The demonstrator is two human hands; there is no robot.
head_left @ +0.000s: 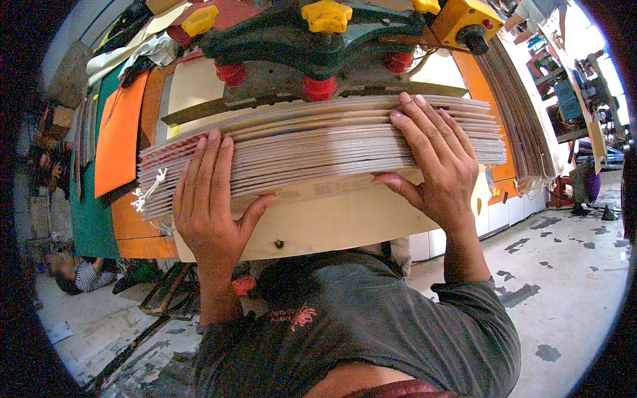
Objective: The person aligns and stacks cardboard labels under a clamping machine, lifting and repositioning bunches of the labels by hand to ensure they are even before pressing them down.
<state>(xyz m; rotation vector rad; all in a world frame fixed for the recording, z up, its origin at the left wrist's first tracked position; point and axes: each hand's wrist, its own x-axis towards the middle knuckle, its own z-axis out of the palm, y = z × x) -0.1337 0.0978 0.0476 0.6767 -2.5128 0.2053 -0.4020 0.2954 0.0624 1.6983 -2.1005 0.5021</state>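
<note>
A thick stack of thin, pale flat layers, their edges showing as many long lines (312, 147), lies crosswise between the person and a dark green metal clamp frame (265, 45). The left hand (209, 209) rests on the stack's left part, fingers straight, pointing far and slightly spread across the layered edges, with the thumb held out to the right. The right hand (439, 166) lies on the right part in much the same way, its fingertips reaching the far layers and its thumb pointing left. Both grips are open and flat rather than curled around anything; how firmly they press, I cannot tell.

Loose white string ends (160, 178) stick out at the stack's left end. A broad cream-coloured sheet (318, 229) shows on the near side, below the stack. Along the far side, the frame carries yellow star-shaped knobs (326, 16) above and red round pads (319, 88) below. At far right sits a yellow box with a black round dial (464, 21). To the left, a bright orange flat sheet (121, 136) lies beside a green panel (96, 229); to the right stands a long pile of brown-edged sheets (524, 126).
</note>
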